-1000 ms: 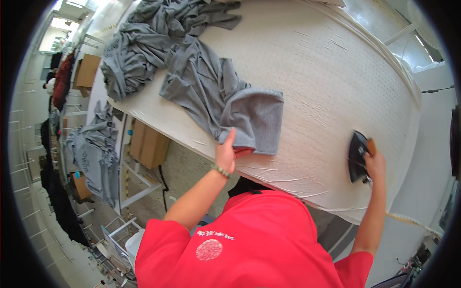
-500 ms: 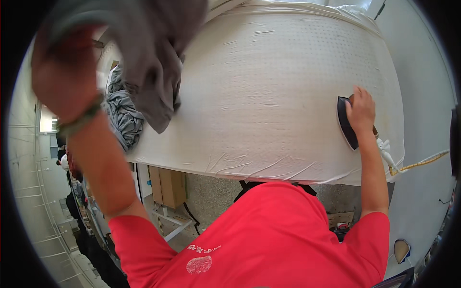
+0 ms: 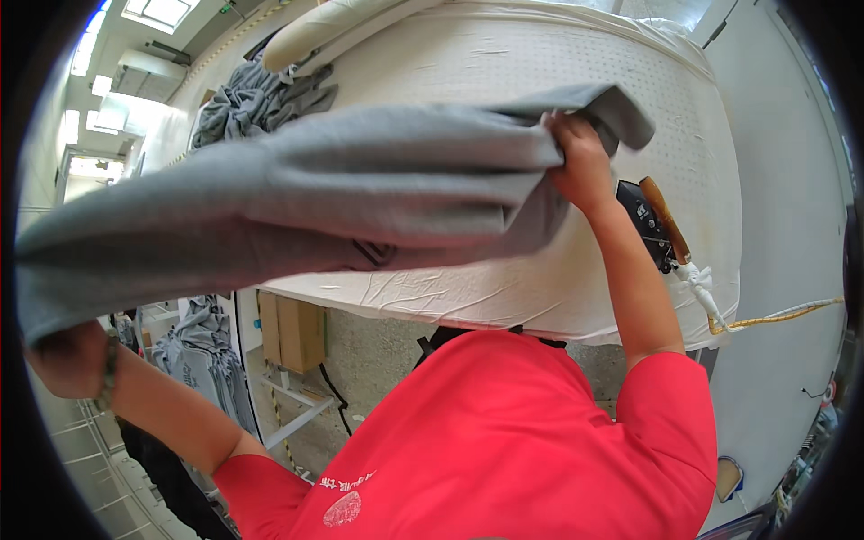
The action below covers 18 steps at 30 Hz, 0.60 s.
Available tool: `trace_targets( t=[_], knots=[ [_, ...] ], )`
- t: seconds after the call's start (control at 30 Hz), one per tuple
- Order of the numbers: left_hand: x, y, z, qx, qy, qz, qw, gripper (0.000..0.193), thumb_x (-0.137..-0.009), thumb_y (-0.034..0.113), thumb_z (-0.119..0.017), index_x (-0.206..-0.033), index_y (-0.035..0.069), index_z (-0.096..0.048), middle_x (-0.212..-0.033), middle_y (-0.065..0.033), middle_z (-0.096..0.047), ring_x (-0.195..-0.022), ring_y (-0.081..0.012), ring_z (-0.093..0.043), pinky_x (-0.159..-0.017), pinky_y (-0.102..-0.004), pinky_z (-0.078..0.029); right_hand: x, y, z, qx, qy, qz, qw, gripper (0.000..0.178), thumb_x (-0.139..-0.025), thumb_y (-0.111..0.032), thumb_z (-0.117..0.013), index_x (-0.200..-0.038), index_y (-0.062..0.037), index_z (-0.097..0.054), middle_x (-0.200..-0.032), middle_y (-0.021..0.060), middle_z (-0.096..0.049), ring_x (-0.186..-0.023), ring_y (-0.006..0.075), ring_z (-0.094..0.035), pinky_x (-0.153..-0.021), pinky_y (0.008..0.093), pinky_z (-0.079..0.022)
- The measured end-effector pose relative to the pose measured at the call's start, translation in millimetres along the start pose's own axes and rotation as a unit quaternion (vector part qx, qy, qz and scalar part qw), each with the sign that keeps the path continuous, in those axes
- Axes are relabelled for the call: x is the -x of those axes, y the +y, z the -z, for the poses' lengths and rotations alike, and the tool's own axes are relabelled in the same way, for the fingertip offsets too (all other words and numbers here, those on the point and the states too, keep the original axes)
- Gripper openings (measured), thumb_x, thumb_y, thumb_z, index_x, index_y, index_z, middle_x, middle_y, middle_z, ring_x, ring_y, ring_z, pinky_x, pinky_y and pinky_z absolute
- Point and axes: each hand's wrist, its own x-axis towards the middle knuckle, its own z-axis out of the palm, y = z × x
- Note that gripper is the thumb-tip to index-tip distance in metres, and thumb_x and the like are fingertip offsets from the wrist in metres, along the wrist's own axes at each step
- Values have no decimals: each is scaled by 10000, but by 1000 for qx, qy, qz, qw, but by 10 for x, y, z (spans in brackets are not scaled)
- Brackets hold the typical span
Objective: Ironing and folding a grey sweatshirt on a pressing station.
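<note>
A grey garment [image 3: 297,193] with a small dark print is stretched sideways in the air above the white padded ironing table [image 3: 405,306]. At the far left, my left hand [image 3: 67,360] is closed round one end, its fingers partly hidden by cloth. My right hand [image 3: 580,162] grips the other end over the table's right half, where a short piece of fabric sticks out past the fingers. The iron [image 3: 650,225], black with a wooden handle, rests on the table just right of my right forearm, with nobody holding it.
Crumpled grey garments [image 3: 256,103] lie at the table's far left beside a padded sleeve board [image 3: 333,36]. More grey garments [image 3: 202,355] hang lower left. A cardboard box [image 3: 297,331] stands under the table's front edge. The iron's yellowish hose [image 3: 783,313] runs off to the right.
My right hand has let go of the iron and taken hold of the garment. My left hand has moved down and outward, and the garment, earlier bunched, is now spread between both hands.
</note>
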Motion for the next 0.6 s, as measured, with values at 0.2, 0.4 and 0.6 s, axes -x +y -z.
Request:
trace_targets(
  t=[0.2,0.4,0.6],
  knots=[
    [684,-1187,925,-55,203,167,963,398,-1119,277,-525,-1346,-27,-643,-1339,-178,-691,-1235,-307,-660,-1111,-472,-495,652,45,-30,-94,-156,-146,972,450,-863,-129,-715,-1294,-42,-620,-1252,196,-671,-1186,389,-652,-986,448,-533],
    [1157,-2957,1460,-27,188,367,911,285,-1076,259,-641,-1209,20,-717,-1181,-75,-753,-990,-213,-737,-851,-383,-595,1453,-283,-211,144,-21,-87,986,315,-891,-106,-682,-1199,-48,-657,-992,167,-710,-1045,397,-685,-902,435,-549],
    [967,-3793,1435,35,218,384,897,268,-1066,232,-652,-1194,7,-720,-1189,-82,-750,-995,-216,-735,-863,-390,-590,2005,-64,-38,92,2,-327,940,187,-898,-118,-696,-1061,-44,-640,-954,136,-672,-922,288,-689,-814,424,-550]
  ],
)
